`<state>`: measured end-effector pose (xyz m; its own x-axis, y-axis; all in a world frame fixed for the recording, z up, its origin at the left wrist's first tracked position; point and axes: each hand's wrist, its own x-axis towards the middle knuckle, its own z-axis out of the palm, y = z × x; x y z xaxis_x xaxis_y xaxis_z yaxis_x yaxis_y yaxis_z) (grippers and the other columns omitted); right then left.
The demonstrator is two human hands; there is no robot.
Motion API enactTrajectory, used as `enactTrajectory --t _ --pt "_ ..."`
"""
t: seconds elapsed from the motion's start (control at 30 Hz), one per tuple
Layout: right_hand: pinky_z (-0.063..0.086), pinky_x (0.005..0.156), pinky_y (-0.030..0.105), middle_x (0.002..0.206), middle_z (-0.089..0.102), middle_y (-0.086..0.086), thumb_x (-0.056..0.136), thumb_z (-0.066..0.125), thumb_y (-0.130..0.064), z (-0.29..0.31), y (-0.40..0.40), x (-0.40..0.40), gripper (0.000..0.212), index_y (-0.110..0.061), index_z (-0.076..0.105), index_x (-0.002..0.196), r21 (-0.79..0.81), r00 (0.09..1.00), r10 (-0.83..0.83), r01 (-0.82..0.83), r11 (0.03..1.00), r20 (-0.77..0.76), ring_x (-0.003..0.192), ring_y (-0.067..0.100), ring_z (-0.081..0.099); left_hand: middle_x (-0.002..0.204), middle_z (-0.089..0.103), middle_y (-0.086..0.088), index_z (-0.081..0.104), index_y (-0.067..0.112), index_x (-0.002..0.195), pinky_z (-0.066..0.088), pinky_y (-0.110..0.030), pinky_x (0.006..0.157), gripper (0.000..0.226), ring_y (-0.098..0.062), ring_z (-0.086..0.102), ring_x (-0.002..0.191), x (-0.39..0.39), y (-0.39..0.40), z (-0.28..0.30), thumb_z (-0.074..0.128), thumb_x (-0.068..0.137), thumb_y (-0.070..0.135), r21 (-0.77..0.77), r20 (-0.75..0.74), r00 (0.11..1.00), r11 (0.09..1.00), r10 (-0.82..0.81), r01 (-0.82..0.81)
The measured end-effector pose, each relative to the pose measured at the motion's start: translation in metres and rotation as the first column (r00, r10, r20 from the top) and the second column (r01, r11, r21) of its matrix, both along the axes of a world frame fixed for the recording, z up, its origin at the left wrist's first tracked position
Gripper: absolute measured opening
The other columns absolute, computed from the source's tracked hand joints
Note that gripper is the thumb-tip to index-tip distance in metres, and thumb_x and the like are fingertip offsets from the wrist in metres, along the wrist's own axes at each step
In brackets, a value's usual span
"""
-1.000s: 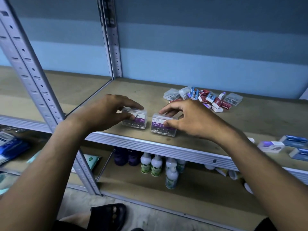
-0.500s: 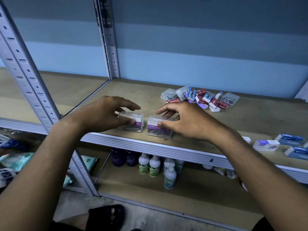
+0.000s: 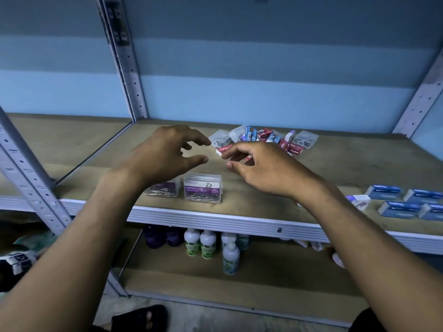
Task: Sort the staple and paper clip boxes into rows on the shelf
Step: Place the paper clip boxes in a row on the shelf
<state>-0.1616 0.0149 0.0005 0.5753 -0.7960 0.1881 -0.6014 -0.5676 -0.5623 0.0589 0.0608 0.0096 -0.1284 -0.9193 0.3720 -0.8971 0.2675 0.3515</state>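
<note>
Two clear paper clip boxes with purple labels stand side by side near the shelf's front edge: one (image 3: 202,188) in full view, the other (image 3: 165,189) partly hidden under my left wrist. My left hand (image 3: 165,152) and my right hand (image 3: 261,167) hover above and behind them, both empty, with fingers spread. Farther back on the wooden shelf (image 3: 335,168) lies a loose pile of small boxes (image 3: 266,140): red and blue staple boxes mixed with clear clip boxes. My right fingertips are close to the pile's nearest red box (image 3: 224,149).
Several blue boxes (image 3: 405,200) and a white one (image 3: 359,201) sit at the shelf's front right. Grey slotted uprights (image 3: 124,58) stand at the left and back. Bottles (image 3: 203,243) stand on the lower shelf. A black sandal (image 3: 141,318) is on the floor.
Both hands have let go of the two paper clip boxes and lifted away toward the pile at the back. The boxes stay side by side at the front edge.
</note>
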Motion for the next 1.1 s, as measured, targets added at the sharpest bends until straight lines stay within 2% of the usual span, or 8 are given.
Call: enactTrajectory --t 0.1,0.2,0.3,0.5,0.6,0.8,0.97,1.1 --pt "0.037 0.072 -0.002 0.102 0.069 -0.020 0.094 0.067 -0.031 0.003 -0.015 -0.015 0.019 -0.032 0.072 0.112 -0.029 0.999 -0.040 0.041 0.999 0.005 0.091 -0.006 0.061 0.122 0.062 0.007 0.064 0.030 0.123 0.055 -0.034 0.088 0.042 -0.012 0.060 0.106 -0.011 -0.016 0.000 0.073 0.083 0.038 -0.018 0.008 1.000 1.000 -0.021 0.021" --pt "0.040 0.072 0.009 0.105 0.071 -0.017 0.093 0.065 -0.030 0.012 -0.041 -0.034 0.021 -0.033 0.072 0.112 -0.079 0.990 -0.142 0.143 0.987 0.019 0.099 0.004 0.064 0.131 0.057 0.005 0.060 0.027 0.129 0.048 -0.029 0.097 0.048 -0.013 0.054 0.116 -0.017 -0.037 0.003 0.073 0.084 0.036 -0.012 0.051 0.999 1.000 -0.015 0.016" --pt "0.040 0.071 0.012 0.112 0.069 -0.012 0.092 0.063 -0.031 0.021 -0.073 -0.061 0.025 -0.034 0.069 0.116 -0.090 0.970 -0.233 0.227 0.970 -0.065 0.101 0.010 0.061 0.135 0.052 0.004 0.055 0.029 0.133 0.045 -0.030 0.098 0.053 -0.016 0.050 0.122 -0.020 -0.063 0.008 0.072 0.084 0.037 0.025 0.110 0.994 1.000 -0.001 -0.001" --pt "0.038 0.093 0.029 0.137 0.057 0.010 0.096 0.061 -0.038 0.022 -0.135 -0.109 0.040 -0.027 0.058 0.134 -0.122 0.903 -0.314 0.291 0.949 -0.294 0.124 0.024 0.054 0.145 0.044 0.003 0.045 0.031 0.139 0.039 -0.038 0.109 0.062 -0.019 0.044 0.132 -0.018 -0.116 0.013 0.071 0.084 0.042 0.178 0.290 0.957 0.982 0.013 -0.067" --pt "0.041 0.102 0.037 0.142 0.050 0.016 0.096 0.058 -0.043 0.017 -0.159 -0.117 0.046 -0.027 0.053 0.138 -0.120 0.851 -0.333 0.311 0.943 -0.407 0.127 0.032 0.052 0.143 0.047 -0.001 0.046 0.026 0.140 0.040 -0.037 0.106 0.063 -0.022 0.045 0.131 -0.018 -0.137 0.011 0.073 0.084 0.036 0.216 0.388 0.922 0.973 -0.009 -0.081" --pt "0.044 0.100 0.040 0.146 0.041 0.015 0.097 0.057 -0.042 0.005 -0.191 -0.114 0.052 -0.029 0.043 0.146 -0.141 0.775 -0.332 0.306 0.941 -0.538 0.125 0.035 0.052 0.126 0.061 -0.004 0.054 0.022 0.133 0.050 -0.042 0.097 0.065 -0.025 0.060 0.114 -0.015 -0.168 0.006 0.082 0.075 0.027 0.302 0.507 0.861 0.944 -0.042 -0.131" --pt "0.044 0.093 0.036 0.142 0.043 0.016 0.095 0.060 -0.041 -0.005 -0.209 -0.109 0.057 -0.029 0.041 0.147 -0.124 0.758 -0.331 0.318 0.940 -0.562 0.114 0.032 0.055 0.126 0.062 -0.003 0.053 0.021 0.136 0.051 -0.039 0.097 0.067 -0.024 0.061 0.114 -0.013 -0.183 -0.001 0.082 0.076 0.026 0.375 0.486 0.872 0.916 -0.063 -0.144" --pt "0.044 0.094 0.036 0.139 0.049 0.016 0.094 0.060 -0.042 -0.014 -0.216 -0.110 0.056 -0.028 0.043 0.146 -0.114 0.761 -0.327 0.320 0.941 -0.560 0.119 0.033 0.054 0.127 0.062 -0.005 0.055 0.018 0.135 0.050 -0.037 0.096 0.060 -0.025 0.061 0.116 -0.017 -0.190 -0.001 0.079 0.080 0.021 0.405 0.482 0.873 0.903 -0.074 -0.147"
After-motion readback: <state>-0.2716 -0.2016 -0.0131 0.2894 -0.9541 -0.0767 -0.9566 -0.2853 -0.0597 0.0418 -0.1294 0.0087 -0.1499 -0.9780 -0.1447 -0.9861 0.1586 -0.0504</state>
